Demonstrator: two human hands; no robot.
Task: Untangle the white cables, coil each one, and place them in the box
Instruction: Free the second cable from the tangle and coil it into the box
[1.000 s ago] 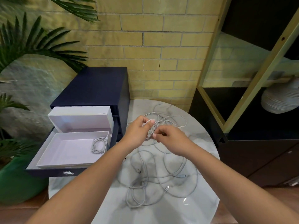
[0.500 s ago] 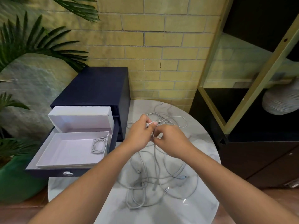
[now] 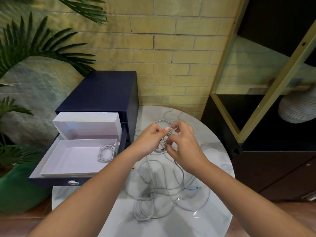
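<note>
The left hand point(image 3: 150, 139) is pinching a white cable point(image 3: 168, 134) between thumb and curled fingers, and the right hand point(image 3: 184, 144) is pinching a lower strand of the same small bunch between thumb and forefinger, its other fingers arching loosely over it. Both hands are hovering close together above the far half of a round marble table point(image 3: 215, 151), with the bunch lifted off the surface. From it, strands are dropping into a tangle point(image 3: 162, 190) of white cables that is sprawling over the middle of the table under the forearms, loops crossing one another; two plugs point(image 3: 194, 187) are lying at its right edge. More loops are trailing behind the hands toward the brick wall point(image 3: 171, 48). The left forearm is crossing in front of the table's left edge and the corner of an open drawer point(image 3: 68, 182) in a dark blue cabinet point(image 3: 102, 89) just beside the table. A white box point(image 3: 71, 159) is sitting in that drawer, and one coiled cable point(image 3: 105, 153) is lying against its right wall. The box's lid point(image 3: 87, 124) is standing tilted behind it. A palm point(image 3: 34, 45) in a green pot point(image 3: 15, 190) is standing to the left, and a dark shelf point(image 3: 256, 168) with a ribbed vase point(image 3: 297, 110) is standing to the right.
</note>
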